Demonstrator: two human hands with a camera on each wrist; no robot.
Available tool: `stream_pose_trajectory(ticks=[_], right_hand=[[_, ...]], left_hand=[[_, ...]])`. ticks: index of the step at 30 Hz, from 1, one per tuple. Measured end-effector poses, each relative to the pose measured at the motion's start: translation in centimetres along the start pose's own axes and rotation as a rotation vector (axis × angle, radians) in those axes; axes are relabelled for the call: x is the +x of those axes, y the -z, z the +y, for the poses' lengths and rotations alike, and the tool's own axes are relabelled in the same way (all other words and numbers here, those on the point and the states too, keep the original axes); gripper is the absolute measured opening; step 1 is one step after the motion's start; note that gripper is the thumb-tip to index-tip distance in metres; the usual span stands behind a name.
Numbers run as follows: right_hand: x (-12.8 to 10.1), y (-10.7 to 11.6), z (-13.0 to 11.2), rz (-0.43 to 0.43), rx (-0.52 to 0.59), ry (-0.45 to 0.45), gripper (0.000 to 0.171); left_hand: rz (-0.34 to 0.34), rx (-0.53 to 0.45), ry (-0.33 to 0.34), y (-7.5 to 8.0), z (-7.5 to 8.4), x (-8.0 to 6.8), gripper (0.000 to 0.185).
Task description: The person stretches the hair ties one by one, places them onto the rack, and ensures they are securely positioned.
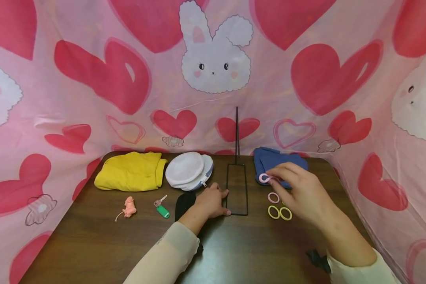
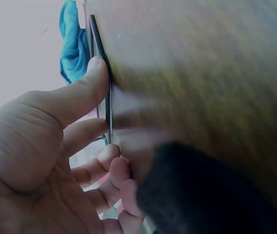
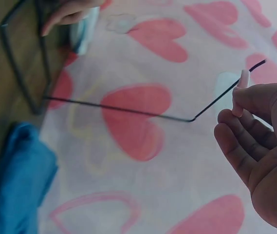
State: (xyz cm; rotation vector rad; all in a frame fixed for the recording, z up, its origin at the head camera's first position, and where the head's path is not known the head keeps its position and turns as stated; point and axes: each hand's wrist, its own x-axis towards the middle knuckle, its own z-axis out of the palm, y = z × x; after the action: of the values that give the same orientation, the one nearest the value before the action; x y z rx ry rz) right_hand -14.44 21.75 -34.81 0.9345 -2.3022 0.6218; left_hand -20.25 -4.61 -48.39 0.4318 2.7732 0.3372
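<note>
On a dark wooden tabletop [image 1: 92, 244] walled in by pink heart-and-bunny fabric, the items run from a folded yellow cloth [image 1: 130, 171] at far left, past a coil of pink cord [image 1: 129, 206], a green key tag [image 1: 162, 210] and a round white zip pouch [image 1: 188, 170], to the person at work in the middle. The left hand [image 1: 210, 202] rests flat beside a black cloth [image 1: 184, 203], its fingers nearly straight and pressing on the left rail of a black wire stand [image 1: 237, 189]; the left wrist view shows the thumb [image 2: 87, 85] laid against that wire. The stand's thin upright rod rises from the far end of its rectangular base. To its right, the right hand [image 1: 299, 193] pinches a pink hair tie [image 1: 264, 178] between thumb and fingertips, raised in front of a folded blue cloth [image 1: 275, 161], close to the stand but apart from the rod. Just beside it on the wood lie another pink hair tie [image 1: 273, 197] and two yellow hair ties [image 1: 279, 213]. Done well, the step would seem to call for keeping the base pinned firmly, holding the loop open and square to the rod's tip, and lowering it straight so the thin wire does not sway.
</note>
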Motion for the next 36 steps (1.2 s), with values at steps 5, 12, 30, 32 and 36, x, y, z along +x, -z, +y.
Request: stream_pose_trajectory(ticks=[5, 12, 30, 32, 36], right_hand=[[2.4, 0.5, -1.5, 0.034, -0.006, 0.043, 0.020], [5.0, 0.4, -3.0, 0.106, 0.032, 0.102, 0.022], [8.0, -2.2, -0.6, 0.124, 0.009, 0.068, 0.022], [8.5, -2.8, 0.2, 0.128, 0.007, 0.056, 0.021], [9.8, -3.8, 1.6, 0.128, -0.004, 0.018, 0.023]], left_hand=[[-0.014, 0.014, -0.007, 0.2, -0.1, 0.1, 0.085], [-0.025, 0.022, 0.000, 0.3, -0.1, 0.0, 0.084], [-0.003, 0.016, 0.015, -0.1, -0.1, 0.2, 0.083], [-0.002, 0.021, 0.016, -0.1, -0.1, 0.1, 0.083], [-0.005, 0.028, 0.019, -0.1, -0.1, -0.1, 0.082]])
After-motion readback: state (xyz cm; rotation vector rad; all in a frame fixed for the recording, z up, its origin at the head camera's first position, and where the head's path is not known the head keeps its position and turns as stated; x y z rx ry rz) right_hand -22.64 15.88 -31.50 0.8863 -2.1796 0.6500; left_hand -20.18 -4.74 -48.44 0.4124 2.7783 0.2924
